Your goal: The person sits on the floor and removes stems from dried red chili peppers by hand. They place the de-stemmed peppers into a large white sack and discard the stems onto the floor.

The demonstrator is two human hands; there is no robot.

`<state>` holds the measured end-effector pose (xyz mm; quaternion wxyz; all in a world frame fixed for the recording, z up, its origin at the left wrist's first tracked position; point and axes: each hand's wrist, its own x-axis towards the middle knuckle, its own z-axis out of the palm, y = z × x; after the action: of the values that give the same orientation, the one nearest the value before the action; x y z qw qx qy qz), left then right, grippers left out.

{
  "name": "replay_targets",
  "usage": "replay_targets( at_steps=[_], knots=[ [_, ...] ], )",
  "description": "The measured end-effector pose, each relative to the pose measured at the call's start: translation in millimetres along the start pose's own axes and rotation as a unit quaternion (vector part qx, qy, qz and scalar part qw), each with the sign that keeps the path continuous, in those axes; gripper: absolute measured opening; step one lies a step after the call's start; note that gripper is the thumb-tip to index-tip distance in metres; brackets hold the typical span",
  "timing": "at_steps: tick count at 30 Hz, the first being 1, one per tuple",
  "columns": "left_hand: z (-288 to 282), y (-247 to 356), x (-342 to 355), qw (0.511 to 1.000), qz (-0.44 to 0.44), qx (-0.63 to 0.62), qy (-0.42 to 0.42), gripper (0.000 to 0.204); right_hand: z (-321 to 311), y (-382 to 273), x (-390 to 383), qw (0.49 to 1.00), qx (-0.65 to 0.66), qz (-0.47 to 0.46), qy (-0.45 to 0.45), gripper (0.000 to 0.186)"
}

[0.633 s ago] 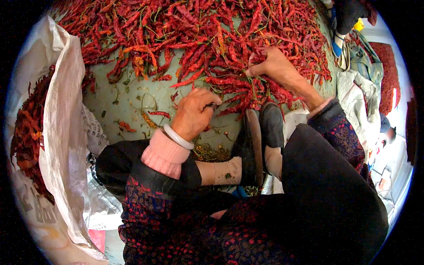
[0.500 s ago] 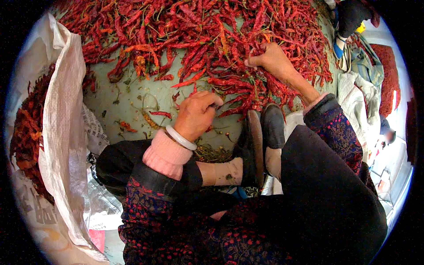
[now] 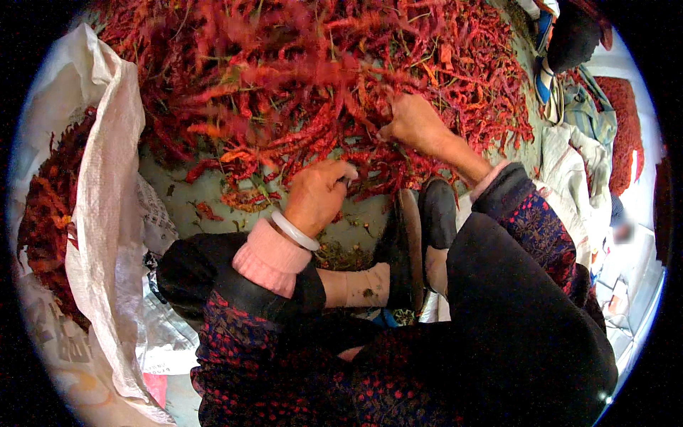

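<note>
A wide heap of dried red chilli peppers covers the far part of the pale ground sheet, partly blurred by motion. My right hand is in its near edge, fingers closed on dried chillies; its fingertips are partly hidden among them. My left hand, with a white bangle at the wrist, hovers at the front of the heap. Its fingers are curled in, and whatever they may hold is hidden.
On the left stands an open white woven sack with dark red chillies inside. My dark shoes rest just below the heap. White sacks lie at the right, where another person's foot shows.
The heap's near edge has slid toward me, covering sheet that was bare. My right hand has come nearer and slightly left. My left hand has shifted slightly nearer, fingers still curled.
</note>
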<state>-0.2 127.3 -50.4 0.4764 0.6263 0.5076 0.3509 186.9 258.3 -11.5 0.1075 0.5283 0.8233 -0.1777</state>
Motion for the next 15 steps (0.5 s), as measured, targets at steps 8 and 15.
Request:
replay_targets(
  at_steps=[8,15],
  knots=[
    [0.7,6.3,3.3,0.998,0.033,-0.054,0.000,0.034,-38.3,12.9,-24.7,0.945,0.311,0.006,0.098,0.047],
    [-6.5,14.6,1.9,0.977,-0.006,-0.211,0.026,0.019,-52.6,-42.5,-54.4,0.904,0.422,0.069,0.013,0.025]
  ],
)
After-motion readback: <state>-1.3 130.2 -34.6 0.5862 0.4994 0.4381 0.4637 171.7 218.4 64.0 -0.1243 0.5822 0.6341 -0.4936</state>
